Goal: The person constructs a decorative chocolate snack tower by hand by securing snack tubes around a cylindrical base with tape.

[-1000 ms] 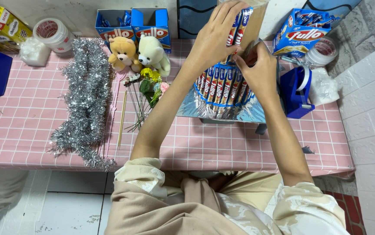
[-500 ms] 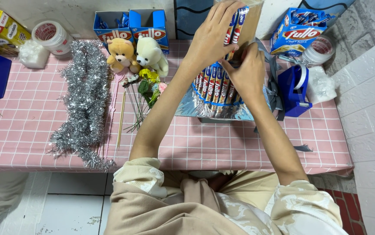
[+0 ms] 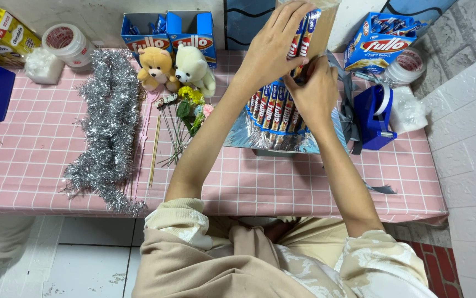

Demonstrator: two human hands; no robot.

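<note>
Wafer-stick tower is standing on a silver foil base on the pink checked table, a lower ring of upright sticks already in place. Left hand is curling over the top, fingers closed around two upper sticks, pressing them against the cardboard core (likely so they stay upright). Right hand is sitting just below those fingers, pinched narrow on the sticks' lower ends, apparently steadying them. Just right of the right hand: blue tape dispenser, then an open wafer box. Well left of both hands: two teddy bears, artificial flowers, silver tinsel.
</note>
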